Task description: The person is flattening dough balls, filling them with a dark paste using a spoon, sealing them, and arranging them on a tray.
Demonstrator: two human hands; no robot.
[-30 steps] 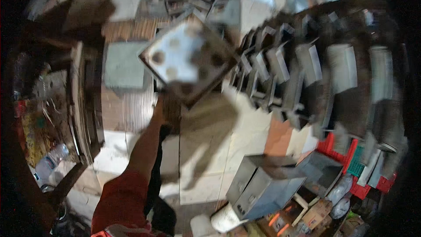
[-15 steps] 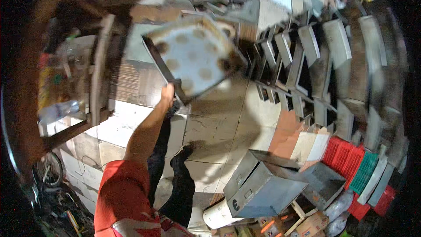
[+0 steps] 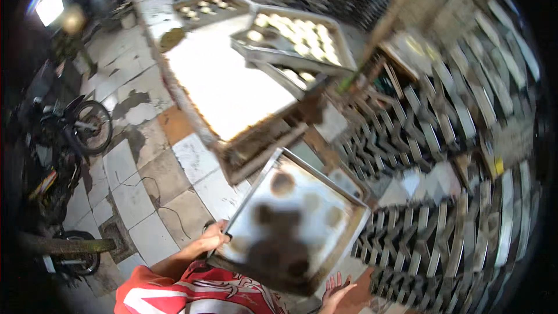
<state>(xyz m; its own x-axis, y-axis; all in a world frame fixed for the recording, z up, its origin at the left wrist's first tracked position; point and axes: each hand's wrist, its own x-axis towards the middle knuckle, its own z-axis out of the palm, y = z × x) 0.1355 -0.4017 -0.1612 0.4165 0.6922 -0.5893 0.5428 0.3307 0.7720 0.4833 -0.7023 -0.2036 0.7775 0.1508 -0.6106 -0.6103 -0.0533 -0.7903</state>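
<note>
Gripping the left edge of a square metal tray (image 3: 308,209) is my left hand (image 3: 215,235), low in the middle of the view. The tray's pale surface has brown round stains and a dark shadow across it. My right hand (image 3: 338,291) is open below the tray's lower right corner, fingers apart, holding nothing; whether it touches the rim I cannot tell. Another stained metal tray (image 3: 351,183) shows behind the held one's upper right side.
A brightly lit table (image 3: 226,93) bears trays with pale round pieces (image 3: 299,38). Staggered stacks of metal trays (image 3: 442,238) line the right and back. Motorbikes (image 3: 87,128) stand at left on a tiled floor (image 3: 139,227), near a cable and a bright light (image 3: 49,7).
The view has swung up to show the table. The held tray has come lower and closer to my body, still in my left hand. My right hand has come into view.
</note>
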